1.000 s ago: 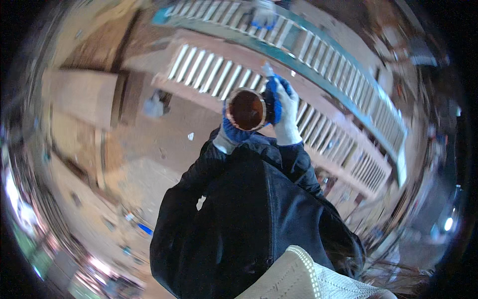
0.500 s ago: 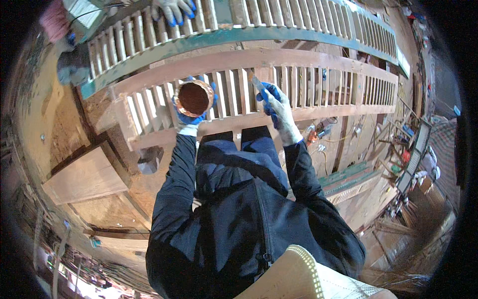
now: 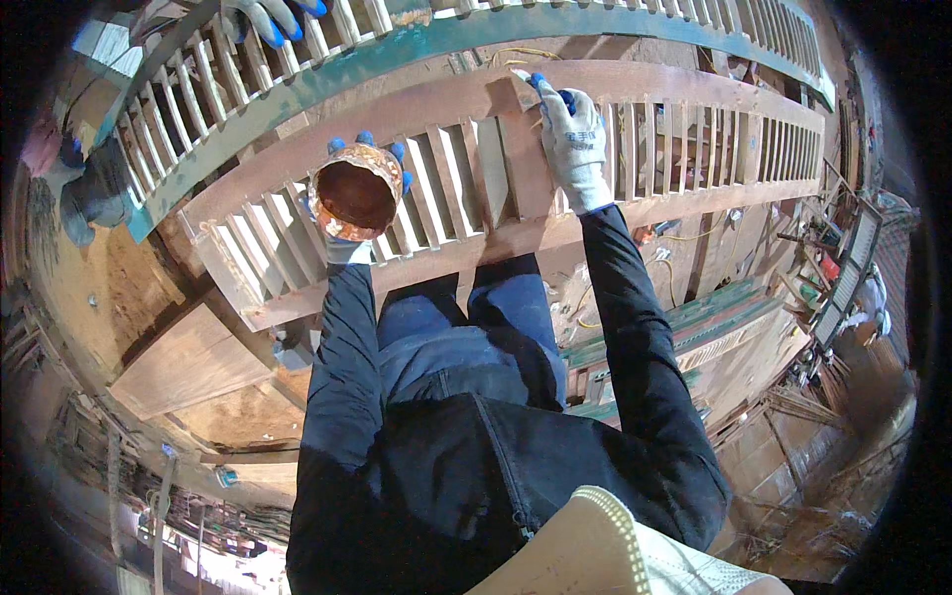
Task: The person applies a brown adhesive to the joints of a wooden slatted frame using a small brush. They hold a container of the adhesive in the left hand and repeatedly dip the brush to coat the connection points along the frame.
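1. Slatted wooden panel (image 3: pixel 524 169), pinkish brown, lies across the view just beyond the person's legs, its pale slats set between two long rails.
2. Round cup (image 3: pixel 377 159), its outside crusted with rust-coloured and whitish patches, is above the panel's left part, mouth turned toward the camera. Reddish-brown matter coats its inside; how full it is, I cannot tell.
3. Left hand (image 3: pixel 347 245), in a white glove with blue fingers, is wrapped around the cup from beneath and behind, fingertips showing past its far side.
4. Right hand (image 3: pixel 577 139), gloved alike, is closed with its fingers curled around a thin tool (image 3: pixel 520 74), of which only a pale end shows by the fingertips. That end is at the far rail; whether it touches the wood, I cannot tell.
5. One second ago both hands were together, the tool beside the cup; now they are well apart. Half a second ago the tool was over the slats, its blade in plain view; now the right hand is at the far rail, and more of the cup's outer wall shows.
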Available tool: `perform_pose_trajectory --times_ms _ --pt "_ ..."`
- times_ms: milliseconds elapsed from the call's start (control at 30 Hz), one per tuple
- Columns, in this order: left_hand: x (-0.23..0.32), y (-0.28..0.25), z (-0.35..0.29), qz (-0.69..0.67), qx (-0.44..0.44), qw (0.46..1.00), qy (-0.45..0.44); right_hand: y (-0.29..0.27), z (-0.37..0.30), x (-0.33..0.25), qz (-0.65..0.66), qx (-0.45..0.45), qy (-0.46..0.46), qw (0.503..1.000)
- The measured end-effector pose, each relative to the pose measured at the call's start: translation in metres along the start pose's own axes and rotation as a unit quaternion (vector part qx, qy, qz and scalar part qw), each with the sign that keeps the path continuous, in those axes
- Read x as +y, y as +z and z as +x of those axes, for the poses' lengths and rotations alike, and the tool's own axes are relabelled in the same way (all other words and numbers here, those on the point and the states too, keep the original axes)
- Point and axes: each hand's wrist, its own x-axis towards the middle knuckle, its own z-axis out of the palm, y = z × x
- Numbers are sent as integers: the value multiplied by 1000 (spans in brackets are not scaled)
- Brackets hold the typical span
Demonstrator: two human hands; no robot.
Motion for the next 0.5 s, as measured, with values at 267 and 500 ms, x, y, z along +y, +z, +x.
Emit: perform_pose_trajectory --times_ms 267,500 --pt "0 2 0 5 11 1000 -1 -10 2 -12 -122 -102 -10 987" --pt "-1 -1 -1 6 -29 999 18 -8 0 -19 -232 -145 -50 960"
